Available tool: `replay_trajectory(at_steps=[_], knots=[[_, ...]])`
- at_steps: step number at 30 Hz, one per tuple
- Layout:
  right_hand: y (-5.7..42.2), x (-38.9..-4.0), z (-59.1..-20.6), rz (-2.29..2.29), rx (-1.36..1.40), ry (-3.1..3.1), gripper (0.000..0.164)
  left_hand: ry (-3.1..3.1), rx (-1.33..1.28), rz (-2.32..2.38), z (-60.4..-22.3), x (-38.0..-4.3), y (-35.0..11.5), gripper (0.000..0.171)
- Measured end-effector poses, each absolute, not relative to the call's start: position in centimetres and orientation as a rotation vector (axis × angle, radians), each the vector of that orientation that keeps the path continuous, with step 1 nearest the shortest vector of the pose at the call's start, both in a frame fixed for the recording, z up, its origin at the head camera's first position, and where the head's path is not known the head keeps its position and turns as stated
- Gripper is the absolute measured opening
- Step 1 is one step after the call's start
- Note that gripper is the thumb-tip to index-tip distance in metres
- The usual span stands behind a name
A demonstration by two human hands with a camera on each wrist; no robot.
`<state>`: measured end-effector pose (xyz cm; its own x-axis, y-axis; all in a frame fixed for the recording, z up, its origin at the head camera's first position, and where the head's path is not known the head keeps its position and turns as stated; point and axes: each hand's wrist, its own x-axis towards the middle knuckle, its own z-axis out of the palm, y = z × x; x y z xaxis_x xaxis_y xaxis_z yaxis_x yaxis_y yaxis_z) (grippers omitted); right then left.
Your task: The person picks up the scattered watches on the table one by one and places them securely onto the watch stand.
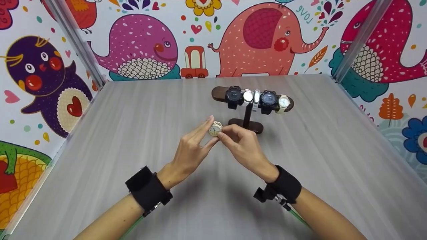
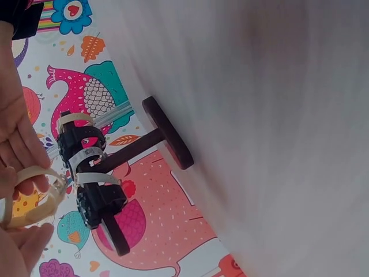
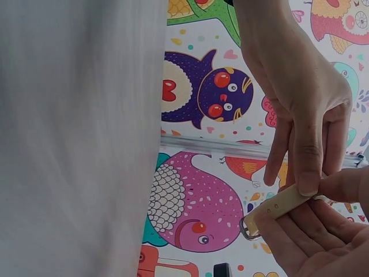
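A small wristwatch (image 1: pixel 215 129) with a round light dial and cream strap is held between both hands above the table. My left hand (image 1: pixel 191 150) pinches its left side, index finger along the strap and thumb low. From the other side my right hand (image 1: pixel 245 145) grips it between thumb and fingers. The cream strap (image 2: pixel 37 202) forms a loop in the left wrist view. In the right wrist view a buckle (image 3: pixel 249 229) shows at the strap's end, beside the right fingers. Just behind the hands stands a dark wooden watch stand (image 1: pixel 247 116).
Several watches hang on the stand's bar: a black watch (image 1: pixel 234 96) at the left, white ones in the middle, another black watch (image 1: pixel 269 98), and a cream watch (image 1: pixel 284 102) at the right. Cartoon-printed walls border the grey table (image 1: pixel 140 110).
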<state>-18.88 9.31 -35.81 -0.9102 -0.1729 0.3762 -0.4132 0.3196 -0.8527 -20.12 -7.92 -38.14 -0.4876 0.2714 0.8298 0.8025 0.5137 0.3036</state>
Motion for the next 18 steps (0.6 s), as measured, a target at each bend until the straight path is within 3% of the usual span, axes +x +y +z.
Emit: replay_trajectory(at_steps=[12, 18], knots=[[10.3, -19.5, -36.7, 1.590, 0.514, -2.413, 0.013, -2.124, -0.946, -0.944, -38.6, -21.0, -7.3, 0.053], [11.2, -19.9, -37.1, 1.596, 0.566, -2.412, 0.022, -2.135, -0.969, -0.908, -38.4, -22.2, -7.1, 0.052]])
